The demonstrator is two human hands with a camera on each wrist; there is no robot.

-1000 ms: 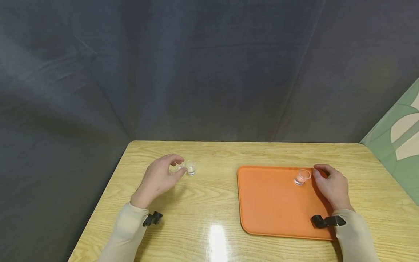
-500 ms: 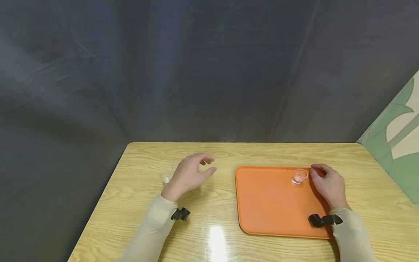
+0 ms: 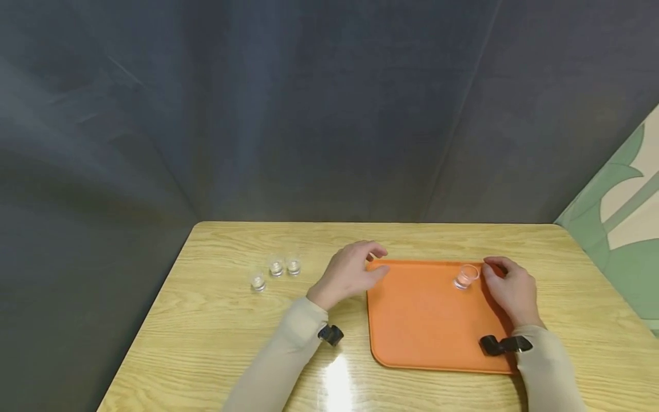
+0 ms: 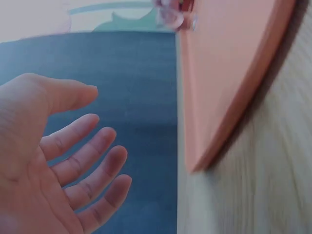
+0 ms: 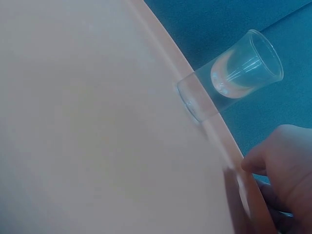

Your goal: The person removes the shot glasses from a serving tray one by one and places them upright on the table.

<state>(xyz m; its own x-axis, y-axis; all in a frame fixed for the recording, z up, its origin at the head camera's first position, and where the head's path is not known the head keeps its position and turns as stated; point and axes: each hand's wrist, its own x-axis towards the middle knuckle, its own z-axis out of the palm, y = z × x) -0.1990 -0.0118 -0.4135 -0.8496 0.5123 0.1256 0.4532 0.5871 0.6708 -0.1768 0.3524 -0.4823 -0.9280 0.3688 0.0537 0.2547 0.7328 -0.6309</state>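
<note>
My left hand (image 3: 355, 269) hangs above the back left corner of the orange tray (image 3: 422, 320), holding nothing. Its fingers are spread and loosely bent, with a wide gap to the thumb in the left wrist view. At the tray's right rim, my right hand (image 3: 513, 286) pinches the edge: the thumb lies on the rim and the other fingers are outside it, partly hidden. Just left of that hand, a clear shot glass (image 3: 465, 277) stands upright on the tray near the back right corner. The right wrist view shows this shot glass (image 5: 231, 78) up close, apart from the fingers.
Left of the tray, three more clear shot glasses stand on the wooden table (image 3: 231, 343); the nearest shot glass (image 3: 258, 282) sits forward of the other two. A dark curtain (image 3: 329, 114) rises behind the table. A green and cream patterned panel (image 3: 628, 212) is at the right.
My left hand has moved right, from beside the shot glasses on the table to over the tray's corner, uncovering those glasses. The right hand has stayed at the rim. The view has shifted slightly.
</note>
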